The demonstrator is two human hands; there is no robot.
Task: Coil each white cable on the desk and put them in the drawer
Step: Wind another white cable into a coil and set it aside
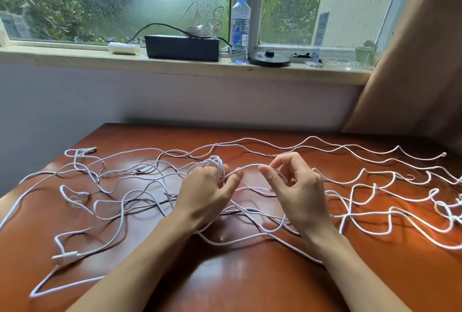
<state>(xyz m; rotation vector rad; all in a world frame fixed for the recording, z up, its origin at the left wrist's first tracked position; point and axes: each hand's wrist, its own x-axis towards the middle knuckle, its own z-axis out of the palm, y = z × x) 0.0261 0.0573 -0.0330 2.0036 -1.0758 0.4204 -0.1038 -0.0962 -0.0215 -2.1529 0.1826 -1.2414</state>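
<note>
Several long white cables (140, 181) lie spread and tangled across a reddish-brown desk (240, 276). My left hand (207, 194) holds a small coil of white cable (217, 165) looped around its fingers. My right hand (297, 191) pinches the same cable between thumb and forefinger a short way to the right, and the strand runs taut between both hands. More loose cable (390, 181) snakes to the right edge. A white USB plug (65, 256) lies at the front left. No drawer is in view.
A windowsill behind the desk carries a black box (182, 47), a water bottle (239, 29), a black round base (269, 59), a white tube (123, 47) and a bundle of white wires (202, 25). A tan curtain (420, 56) hangs at the right.
</note>
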